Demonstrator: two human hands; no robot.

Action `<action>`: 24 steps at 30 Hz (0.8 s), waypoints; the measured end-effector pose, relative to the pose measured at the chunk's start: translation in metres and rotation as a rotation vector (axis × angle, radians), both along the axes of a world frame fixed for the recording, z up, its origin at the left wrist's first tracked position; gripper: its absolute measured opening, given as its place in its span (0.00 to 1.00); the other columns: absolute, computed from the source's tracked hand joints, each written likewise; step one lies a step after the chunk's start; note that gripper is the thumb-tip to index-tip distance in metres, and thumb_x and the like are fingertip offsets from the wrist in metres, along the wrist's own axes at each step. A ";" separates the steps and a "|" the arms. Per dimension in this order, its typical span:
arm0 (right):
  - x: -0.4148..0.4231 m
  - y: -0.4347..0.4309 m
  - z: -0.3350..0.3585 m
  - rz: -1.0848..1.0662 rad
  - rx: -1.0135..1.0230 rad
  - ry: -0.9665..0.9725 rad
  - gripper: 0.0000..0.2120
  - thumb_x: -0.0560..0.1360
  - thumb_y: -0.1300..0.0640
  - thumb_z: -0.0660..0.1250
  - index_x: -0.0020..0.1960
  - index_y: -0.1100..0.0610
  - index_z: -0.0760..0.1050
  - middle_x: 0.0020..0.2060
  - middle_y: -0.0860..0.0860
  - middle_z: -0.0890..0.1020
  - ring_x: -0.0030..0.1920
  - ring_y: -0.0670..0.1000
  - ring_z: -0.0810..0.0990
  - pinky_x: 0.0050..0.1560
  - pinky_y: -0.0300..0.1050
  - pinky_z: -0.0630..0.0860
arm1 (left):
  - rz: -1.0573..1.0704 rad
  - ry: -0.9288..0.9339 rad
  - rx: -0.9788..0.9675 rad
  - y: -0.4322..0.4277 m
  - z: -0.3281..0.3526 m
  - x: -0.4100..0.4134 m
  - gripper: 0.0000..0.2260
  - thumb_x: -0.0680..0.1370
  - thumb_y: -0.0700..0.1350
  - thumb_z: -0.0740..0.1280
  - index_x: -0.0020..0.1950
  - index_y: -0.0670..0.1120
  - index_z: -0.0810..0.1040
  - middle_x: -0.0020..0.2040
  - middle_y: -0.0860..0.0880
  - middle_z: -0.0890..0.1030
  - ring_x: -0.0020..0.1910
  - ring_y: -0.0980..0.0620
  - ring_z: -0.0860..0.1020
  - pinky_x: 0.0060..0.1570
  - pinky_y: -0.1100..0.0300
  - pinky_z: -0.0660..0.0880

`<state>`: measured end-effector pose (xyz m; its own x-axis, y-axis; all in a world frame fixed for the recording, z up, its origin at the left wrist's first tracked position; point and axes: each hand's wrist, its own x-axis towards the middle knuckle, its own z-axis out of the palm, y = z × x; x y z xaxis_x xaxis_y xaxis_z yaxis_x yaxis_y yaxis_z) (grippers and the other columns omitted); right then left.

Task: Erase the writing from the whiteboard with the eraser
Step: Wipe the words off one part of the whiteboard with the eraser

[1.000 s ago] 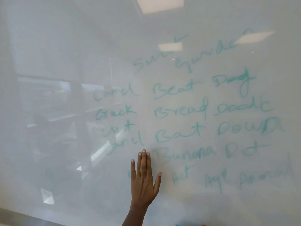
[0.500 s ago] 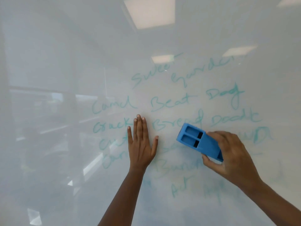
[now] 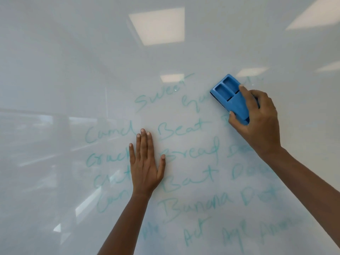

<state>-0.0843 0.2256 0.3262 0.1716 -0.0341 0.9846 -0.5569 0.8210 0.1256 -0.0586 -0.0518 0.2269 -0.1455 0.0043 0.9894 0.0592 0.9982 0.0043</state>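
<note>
A glossy whiteboard (image 3: 73,70) fills the view, with teal handwritten words (image 3: 180,129) across its middle and lower right. My right hand (image 3: 257,122) grips a blue plastic eraser (image 3: 230,96) and presses it against the board at the upper right of the writing, over the top line. My left hand (image 3: 145,162) lies flat on the board with fingers spread slightly, palm against the surface, between the left and middle columns of words. Some words at the right are hidden behind my right hand and forearm.
The board reflects ceiling light panels (image 3: 158,26) at the top and a window-like glare at the left. The board's left half carries no writing.
My right hand came into view with the eraser and moved up and right to the top line of writing. My left hand slid higher on the board.
</note>
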 end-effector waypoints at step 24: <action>-0.015 0.008 0.067 -0.128 0.058 0.184 0.23 0.76 0.50 0.60 0.69 0.59 0.69 0.55 0.67 0.76 0.48 0.65 0.74 0.48 0.56 0.72 | -0.028 0.018 -0.010 -0.001 -0.001 0.000 0.27 0.81 0.54 0.43 0.75 0.40 0.52 0.77 0.47 0.48 0.75 0.47 0.52 0.73 0.51 0.45</action>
<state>-0.0998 0.2331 0.3933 0.3388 -0.1225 0.9329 -0.4122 0.8720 0.2642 -0.0590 -0.0530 0.2258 -0.1274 0.0179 0.9917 0.0869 0.9962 -0.0068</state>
